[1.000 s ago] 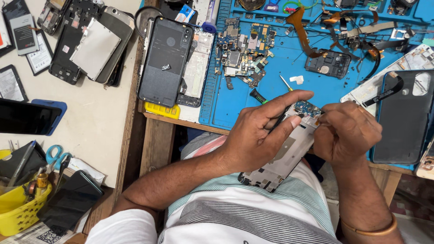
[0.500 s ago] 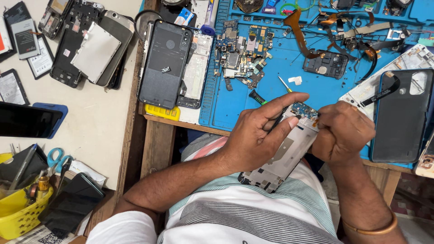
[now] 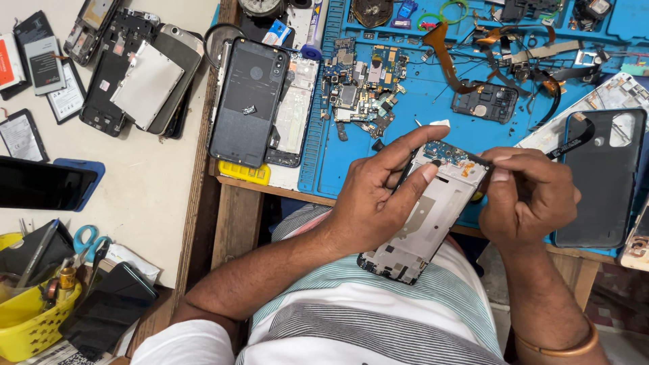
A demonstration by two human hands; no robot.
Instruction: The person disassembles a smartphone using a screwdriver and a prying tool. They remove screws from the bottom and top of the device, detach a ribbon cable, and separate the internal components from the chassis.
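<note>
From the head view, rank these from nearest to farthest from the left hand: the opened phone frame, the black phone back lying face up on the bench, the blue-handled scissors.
1. Opened phone frame: held in the left hand.
2. Black phone back: up and to the left, on the bench.
3. Blue-handled scissors: far left, by the yellow basket.

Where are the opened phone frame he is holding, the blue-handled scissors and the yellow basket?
opened phone frame (image 3: 433, 216), head view, on its pale middle plate.
blue-handled scissors (image 3: 86, 240), head view, on a handle loop.
yellow basket (image 3: 27, 331), head view, on its front wall.
</note>
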